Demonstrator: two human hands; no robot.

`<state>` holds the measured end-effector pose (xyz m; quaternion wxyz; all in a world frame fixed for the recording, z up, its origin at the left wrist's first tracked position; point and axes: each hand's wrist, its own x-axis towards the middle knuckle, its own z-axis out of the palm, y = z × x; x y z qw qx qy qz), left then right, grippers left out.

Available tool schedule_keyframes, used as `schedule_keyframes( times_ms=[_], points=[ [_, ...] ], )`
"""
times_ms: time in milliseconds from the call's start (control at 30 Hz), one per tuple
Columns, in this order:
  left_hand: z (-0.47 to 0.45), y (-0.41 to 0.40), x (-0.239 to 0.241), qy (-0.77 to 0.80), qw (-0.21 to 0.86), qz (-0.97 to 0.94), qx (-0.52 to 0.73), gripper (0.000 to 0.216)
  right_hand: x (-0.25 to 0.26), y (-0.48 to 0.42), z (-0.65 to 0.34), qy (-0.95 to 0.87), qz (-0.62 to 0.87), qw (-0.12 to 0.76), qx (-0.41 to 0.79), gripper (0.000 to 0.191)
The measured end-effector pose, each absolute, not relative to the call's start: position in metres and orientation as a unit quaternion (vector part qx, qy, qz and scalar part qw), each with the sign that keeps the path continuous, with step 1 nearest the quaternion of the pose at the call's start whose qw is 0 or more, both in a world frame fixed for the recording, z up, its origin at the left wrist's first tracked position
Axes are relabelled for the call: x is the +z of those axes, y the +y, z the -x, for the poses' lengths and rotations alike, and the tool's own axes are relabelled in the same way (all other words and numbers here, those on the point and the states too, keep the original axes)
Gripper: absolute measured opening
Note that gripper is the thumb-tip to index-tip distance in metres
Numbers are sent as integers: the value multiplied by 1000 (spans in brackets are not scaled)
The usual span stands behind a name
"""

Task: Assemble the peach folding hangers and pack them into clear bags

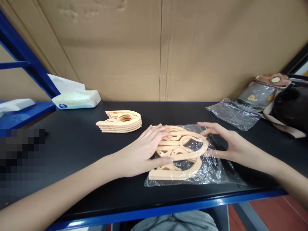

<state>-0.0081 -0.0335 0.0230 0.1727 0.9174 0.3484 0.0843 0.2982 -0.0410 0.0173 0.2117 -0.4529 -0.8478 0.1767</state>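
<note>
Several beige folding hangers lie in a clear plastic bag near the table's front edge. Across their left side rests my left hand, fingers stretched out and thumb on the near hangers. At the right end of the bag is my right hand, with thumb and fingers spread apart. Its thumb touches the plastic by the hangers' rounded end; whether it pinches any film is hard to see. Farther back on the left stands a neat stack of similar beige hangers, outside the bag.
On the black table, a tissue pack sits at the back left. Another clear plastic bag lies at the back right, beside a drink bottle and a dark bag with a strap. Cardboard stands behind.
</note>
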Motion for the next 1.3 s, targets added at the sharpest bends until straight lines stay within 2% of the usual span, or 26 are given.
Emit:
schedule_keyframes(
  times_ms=[167, 300, 400, 567, 767, 900, 1133, 1300],
  points=[
    [9, -32, 23, 345, 171, -918, 90, 75, 15, -41, -293, -857, 449, 204, 149, 71],
    [9, -30, 21, 329, 172, -923, 96, 78, 14, -42, -294, -851, 431, 239, 182, 82],
    [10, -30, 20, 328, 169, -924, 102, 77, 14, -43, -290, -850, 420, 242, 205, 83],
    [10, -30, 21, 329, 168, -924, 100, 79, 11, -43, -286, -849, 413, 239, 228, 73],
    [10, -31, 25, 333, 178, -922, 90, 80, 1, -44, -290, -837, 421, 288, 198, 59],
    [9, -32, 28, 337, 186, -919, 87, 81, 3, -44, -290, -822, 411, 311, 242, 49],
    [9, -32, 26, 333, 182, -921, 90, 79, 7, -41, -293, -814, 422, 313, 248, 38],
    [9, -32, 28, 336, 191, -918, 92, 80, 6, -43, -289, -808, 431, 312, 254, 46]
  ],
)
